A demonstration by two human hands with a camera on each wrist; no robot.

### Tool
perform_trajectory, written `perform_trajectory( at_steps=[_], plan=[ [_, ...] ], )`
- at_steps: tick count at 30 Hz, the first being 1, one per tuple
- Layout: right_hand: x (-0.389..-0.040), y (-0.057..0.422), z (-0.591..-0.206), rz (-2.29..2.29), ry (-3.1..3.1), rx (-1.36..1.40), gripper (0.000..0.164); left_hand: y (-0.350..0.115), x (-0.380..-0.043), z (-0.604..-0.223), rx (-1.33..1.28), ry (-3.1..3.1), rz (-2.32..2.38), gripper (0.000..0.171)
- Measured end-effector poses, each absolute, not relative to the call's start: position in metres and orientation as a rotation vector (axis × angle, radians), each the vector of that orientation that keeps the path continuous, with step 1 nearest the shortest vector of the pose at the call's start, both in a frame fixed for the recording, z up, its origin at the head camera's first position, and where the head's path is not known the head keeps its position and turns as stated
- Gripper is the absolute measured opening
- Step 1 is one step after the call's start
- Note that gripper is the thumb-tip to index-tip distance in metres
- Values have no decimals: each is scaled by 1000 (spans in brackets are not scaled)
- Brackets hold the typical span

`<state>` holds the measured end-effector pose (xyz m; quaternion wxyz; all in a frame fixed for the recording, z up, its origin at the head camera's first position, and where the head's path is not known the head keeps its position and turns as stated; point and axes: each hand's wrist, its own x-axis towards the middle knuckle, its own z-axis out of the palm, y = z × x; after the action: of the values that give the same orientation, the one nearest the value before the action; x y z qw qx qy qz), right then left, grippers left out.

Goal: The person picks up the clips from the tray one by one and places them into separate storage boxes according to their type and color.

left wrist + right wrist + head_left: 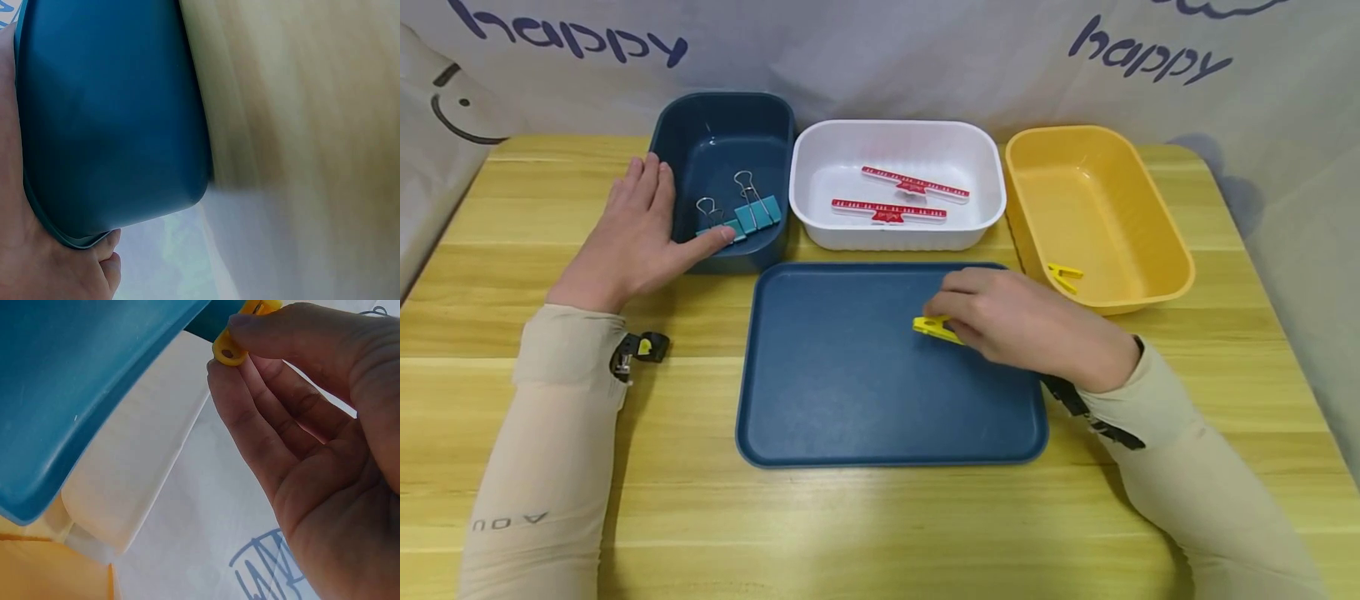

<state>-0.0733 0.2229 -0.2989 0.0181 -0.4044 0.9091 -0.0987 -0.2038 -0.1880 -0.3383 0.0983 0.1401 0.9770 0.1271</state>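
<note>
Over the blue tray, my right hand pinches a yellow clothespin between thumb and fingers. The right wrist view shows the thumb on this clothespin, with part of it cut off by the frame's top. My left hand rests on the left side and near corner of the dark blue bin, fingers extended along the rim and thumb reaching across it. Inside that bin lie teal binder clips, one partly behind the thumb. In the left wrist view, the hand lies against the bin's rim.
A white bin holds two red-and-clear ruler-like clips. On the right, a yellow bin contains another yellow clothespin. The bins stand in a row along the back of the wooden table, before a white cloth.
</note>
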Motion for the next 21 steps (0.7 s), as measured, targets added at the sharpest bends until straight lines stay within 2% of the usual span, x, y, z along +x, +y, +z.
perform_trajectory(
  at_steps=[21],
  plan=[
    [-75, 236, -287, -317, 2892, -1188, 21, -188, -204, -339, 414, 2883, 372, 119]
  ],
)
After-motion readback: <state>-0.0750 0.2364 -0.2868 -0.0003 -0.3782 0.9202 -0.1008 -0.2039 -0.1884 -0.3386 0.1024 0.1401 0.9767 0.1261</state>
